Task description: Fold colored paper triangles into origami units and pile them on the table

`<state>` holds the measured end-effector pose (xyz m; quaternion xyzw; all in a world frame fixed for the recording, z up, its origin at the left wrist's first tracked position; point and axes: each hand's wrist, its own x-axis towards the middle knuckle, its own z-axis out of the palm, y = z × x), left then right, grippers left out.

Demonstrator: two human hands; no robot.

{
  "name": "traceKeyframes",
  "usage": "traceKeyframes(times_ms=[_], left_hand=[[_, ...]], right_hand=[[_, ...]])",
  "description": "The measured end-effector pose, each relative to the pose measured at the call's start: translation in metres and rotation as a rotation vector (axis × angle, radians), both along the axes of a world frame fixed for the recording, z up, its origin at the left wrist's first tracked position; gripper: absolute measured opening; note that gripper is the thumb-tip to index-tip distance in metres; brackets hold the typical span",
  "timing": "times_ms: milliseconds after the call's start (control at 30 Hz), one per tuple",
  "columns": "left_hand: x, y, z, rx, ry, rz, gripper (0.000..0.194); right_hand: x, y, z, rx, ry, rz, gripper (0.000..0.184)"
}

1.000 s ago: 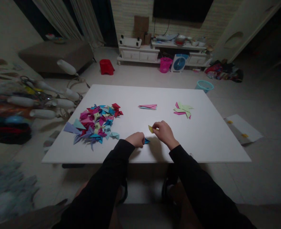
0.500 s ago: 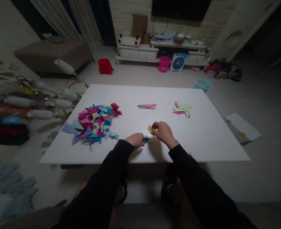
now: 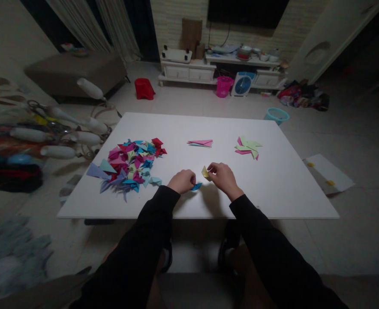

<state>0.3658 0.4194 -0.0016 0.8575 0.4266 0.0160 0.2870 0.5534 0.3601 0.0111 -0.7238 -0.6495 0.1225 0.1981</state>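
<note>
My left hand (image 3: 182, 181) is closed, its fingers curled at a small blue folded paper (image 3: 196, 186) low over the white table. The fingertips partly hide the grip. Beside it, my right hand (image 3: 222, 178) pinches a small yellow folded paper (image 3: 205, 172) between thumb and fingers, just above the tabletop. To the left lies a heap of folded paper pieces (image 3: 134, 161) in red, magenta, blue, purple and pale green. Farther back rests a narrow pink and light-blue folded paper stack (image 3: 200, 143). Green and pink folded strips (image 3: 249, 146) lie overlapped on the right.
The white table (image 3: 163, 124) spans the space before me. A lamp with several white shades (image 3: 89, 89) stands at its left edge. Beyond it are a red stool (image 3: 144, 89), a pink basket (image 3: 224, 87), a fan (image 3: 242, 83) and a teal basket (image 3: 276, 115).
My left hand has risen slightly, and more of the blue folded paper now shows below its fingers. My right hand keeps its pinch on the yellow paper. The view has shifted a little.
</note>
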Motion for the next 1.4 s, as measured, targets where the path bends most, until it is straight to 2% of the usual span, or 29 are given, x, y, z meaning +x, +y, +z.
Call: traceKeyframes(times_ms=[167, 267, 367, 600, 767, 900, 1100, 1267, 1400], left_hand=[[-0.003, 0.011, 0.001, 0.026, -0.188, 0.212, 0.021], [-0.003, 0.014, 0.002, 0.004, -0.206, 0.255, 0.018], [-0.002, 0.012, 0.001, 0.002, -0.174, 0.203, 0.016], [0.011, -0.005, -0.011, -0.008, -0.003, -0.024, 0.018], [0.018, -0.013, -0.013, -0.018, 0.062, -0.065, 0.018], [0.016, -0.009, -0.01, -0.014, 0.033, -0.055, 0.022], [-0.006, 0.008, -0.003, 0.04, 0.071, 0.07, 0.018], [-0.037, 0.018, -0.002, 0.056, 0.313, 0.252, 0.036], [-0.061, 0.025, -0.012, -0.013, 0.469, 0.332, 0.047]], right_hand=[[0.005, 0.004, -0.002, 0.036, 0.077, -0.067, 0.014], [0.006, 0.004, -0.001, 0.035, 0.092, -0.08, 0.014], [0.005, 0.003, -0.001, 0.018, 0.05, -0.073, 0.012], [0.0, 0.001, -0.006, -0.089, -0.076, 0.002, 0.013], [-0.005, 0.001, -0.013, -0.159, -0.188, 0.074, 0.012], [-0.006, 0.001, -0.019, -0.184, -0.263, 0.111, 0.012], [-0.008, 0.001, -0.024, -0.192, -0.334, 0.157, 0.016], [-0.009, 0.001, -0.029, -0.234, -0.311, 0.222, 0.015], [-0.008, 0.0, -0.029, -0.229, -0.283, 0.235, 0.014]])
